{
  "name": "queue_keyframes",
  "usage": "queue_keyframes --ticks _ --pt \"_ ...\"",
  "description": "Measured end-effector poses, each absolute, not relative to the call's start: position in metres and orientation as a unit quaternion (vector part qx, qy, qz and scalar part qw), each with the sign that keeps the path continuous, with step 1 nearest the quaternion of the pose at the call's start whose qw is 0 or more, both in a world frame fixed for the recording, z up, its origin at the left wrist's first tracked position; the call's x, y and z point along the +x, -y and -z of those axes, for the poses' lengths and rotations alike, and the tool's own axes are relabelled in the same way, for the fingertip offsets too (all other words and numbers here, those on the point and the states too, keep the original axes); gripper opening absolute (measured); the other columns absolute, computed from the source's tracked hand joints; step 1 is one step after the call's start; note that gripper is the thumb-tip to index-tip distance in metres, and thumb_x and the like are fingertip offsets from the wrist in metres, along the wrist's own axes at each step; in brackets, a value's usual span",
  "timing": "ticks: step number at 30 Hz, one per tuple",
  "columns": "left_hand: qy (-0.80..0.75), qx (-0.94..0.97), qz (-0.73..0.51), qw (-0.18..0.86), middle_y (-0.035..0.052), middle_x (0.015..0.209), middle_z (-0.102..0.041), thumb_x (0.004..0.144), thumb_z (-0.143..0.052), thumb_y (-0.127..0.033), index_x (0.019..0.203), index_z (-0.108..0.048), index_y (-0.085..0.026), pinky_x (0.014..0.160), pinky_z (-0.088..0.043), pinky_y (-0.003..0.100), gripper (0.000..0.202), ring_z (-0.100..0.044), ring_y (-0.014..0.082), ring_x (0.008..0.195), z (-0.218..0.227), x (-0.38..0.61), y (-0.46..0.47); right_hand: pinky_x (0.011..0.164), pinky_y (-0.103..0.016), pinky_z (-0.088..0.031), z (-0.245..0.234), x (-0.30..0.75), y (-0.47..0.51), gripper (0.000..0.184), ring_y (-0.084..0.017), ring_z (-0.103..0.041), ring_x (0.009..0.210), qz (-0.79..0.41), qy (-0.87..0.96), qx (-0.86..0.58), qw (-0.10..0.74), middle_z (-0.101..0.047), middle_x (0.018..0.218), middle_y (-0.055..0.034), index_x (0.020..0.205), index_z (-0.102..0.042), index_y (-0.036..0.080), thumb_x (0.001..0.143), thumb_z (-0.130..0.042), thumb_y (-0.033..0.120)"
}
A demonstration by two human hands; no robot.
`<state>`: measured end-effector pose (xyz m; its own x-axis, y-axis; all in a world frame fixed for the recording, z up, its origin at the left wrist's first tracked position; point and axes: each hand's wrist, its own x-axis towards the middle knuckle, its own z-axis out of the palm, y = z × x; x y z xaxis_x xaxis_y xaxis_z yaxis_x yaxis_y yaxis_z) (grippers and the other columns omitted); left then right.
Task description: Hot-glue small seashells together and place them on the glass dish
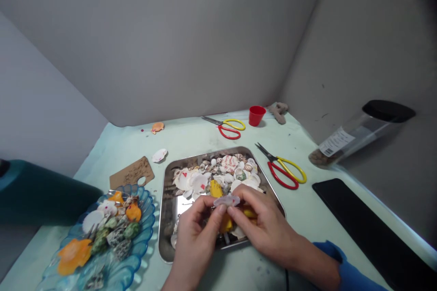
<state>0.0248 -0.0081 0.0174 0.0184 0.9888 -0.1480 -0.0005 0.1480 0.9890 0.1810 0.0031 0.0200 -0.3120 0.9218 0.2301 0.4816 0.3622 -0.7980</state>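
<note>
My left hand (201,232) and my right hand (262,223) meet above the front of a metal tray (163,232). Between the thumbs and forefingers of both hands is a small pale, whitish-purple shell (226,200). Under the fingers, the tray holds many white and patterned seashells (198,182), a few with red marks. A yellow piece (215,188) lies among them, and more yellow shows below my hands, partly hidden by the fingers.
To the left are a blue scalloped dish (145,218) of shells, a dark green bottle (44,193) and a brown card (132,174). Two scissors (228,127) (285,170), a red cup (256,116), a clear jar (355,134) and a long black object (362,223) lie behind and right.
</note>
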Motion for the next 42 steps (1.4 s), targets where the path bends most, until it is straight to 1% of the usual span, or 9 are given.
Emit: queue_keyframes --ticks 8,12,18,23,27,30,34,38,42 --pt "-0.540 0.496 -0.438 0.520 0.0030 0.067 -0.062 0.076 -0.065 -0.036 0.072 -0.062 -0.014 0.056 -0.043 0.022 0.022 -0.052 0.0137 0.061 -0.0183 0.0249 0.0100 0.063 -0.029 -0.037 -0.0191 0.1826 -0.0031 0.015 -0.017 -0.049 0.069 -0.307 0.759 -0.467 0.333 -0.054 0.073 -0.0026 0.075 -0.049 0.019 0.089 -0.045 0.023" --pt "-0.540 0.454 -0.459 0.540 -0.0001 0.062 -0.060 0.074 -0.067 -0.034 0.075 -0.063 -0.014 0.053 -0.042 0.019 0.021 -0.050 0.0103 0.056 -0.0182 0.0246 0.0078 0.062 -0.028 -0.037 -0.0206 0.1818 -0.0036 0.015 -0.016 -0.049 0.067 -0.324 0.746 -0.464 0.350 -0.054 0.072 -0.0016 0.076 -0.050 0.019 0.089 -0.047 0.025" --pt "-0.526 0.419 -0.493 0.551 0.0003 0.072 -0.064 0.071 -0.071 -0.029 0.098 -0.063 -0.016 0.055 -0.045 0.018 0.031 -0.052 0.0090 0.058 -0.0196 0.0258 0.0059 0.059 -0.025 -0.034 -0.0178 0.1839 -0.0036 0.023 -0.013 -0.046 0.063 -0.359 0.713 -0.476 0.370 -0.048 0.067 0.0020 0.070 -0.044 0.019 0.091 -0.044 0.028" --pt "-0.511 0.467 -0.498 0.523 0.0006 0.077 -0.062 0.075 -0.068 -0.026 0.114 -0.060 -0.023 0.060 -0.048 0.020 0.040 -0.055 0.0112 0.065 -0.0178 0.0243 0.0102 0.053 -0.023 -0.032 -0.0173 0.1878 -0.0065 0.030 -0.011 -0.038 0.058 -0.452 0.644 -0.488 0.377 -0.038 0.061 0.0047 0.066 -0.037 0.020 0.093 -0.041 0.032" --pt "-0.518 0.559 -0.480 0.434 0.0067 0.096 -0.066 0.076 -0.066 -0.023 0.097 -0.071 -0.023 0.078 -0.049 0.027 0.022 -0.060 0.0193 0.089 -0.0161 0.0197 0.0093 0.052 -0.022 -0.033 -0.0176 0.1883 -0.0081 0.029 -0.010 -0.037 0.058 -0.488 0.625 -0.480 0.374 -0.036 0.063 0.0045 0.067 -0.038 0.020 0.093 -0.042 0.032" --pt "-0.521 0.591 -0.472 0.395 0.0077 0.098 -0.068 0.075 -0.066 -0.023 0.088 -0.074 -0.022 0.083 -0.048 0.031 0.015 -0.060 0.0227 0.097 -0.0169 0.0180 0.0075 0.051 -0.021 -0.035 -0.0167 0.1884 -0.0080 0.029 -0.010 -0.038 0.059 -0.507 0.613 -0.475 0.377 -0.036 0.064 0.0041 0.068 -0.039 0.020 0.093 -0.042 0.034" --pt "-0.536 0.542 -0.489 0.424 0.0057 0.091 -0.069 0.073 -0.068 -0.026 0.084 -0.073 -0.021 0.069 -0.050 0.025 0.013 -0.063 0.0173 0.076 -0.0198 0.0199 0.0073 0.057 -0.023 -0.039 -0.0168 0.1893 -0.0078 0.030 -0.011 -0.043 0.063 -0.490 0.622 -0.469 0.392 -0.042 0.066 0.0033 0.073 -0.045 0.019 0.094 -0.039 0.039" --pt "-0.536 0.435 -0.520 0.504 -0.0021 0.058 -0.062 0.077 -0.066 -0.030 0.086 -0.070 -0.018 0.055 -0.045 0.019 0.015 -0.054 0.0084 0.050 -0.0213 0.0230 0.0073 0.068 -0.027 -0.046 -0.0169 0.1888 -0.0063 0.022 -0.014 -0.055 0.075 -0.478 0.609 -0.468 0.426 -0.055 0.080 0.0005 0.101 -0.052 0.022 0.094 -0.040 0.039" --pt "-0.513 0.363 -0.540 0.560 -0.0030 0.059 -0.062 0.075 -0.068 -0.034 0.082 -0.065 -0.016 0.046 -0.039 0.016 0.019 -0.047 0.0033 0.040 -0.0206 0.0246 0.0058 0.072 -0.027 -0.048 -0.0149 0.1865 -0.0055 0.019 -0.014 -0.057 0.080 -0.438 0.629 -0.469 0.439 -0.059 0.090 -0.0009 0.107 -0.053 0.023 0.087 -0.054 0.026"
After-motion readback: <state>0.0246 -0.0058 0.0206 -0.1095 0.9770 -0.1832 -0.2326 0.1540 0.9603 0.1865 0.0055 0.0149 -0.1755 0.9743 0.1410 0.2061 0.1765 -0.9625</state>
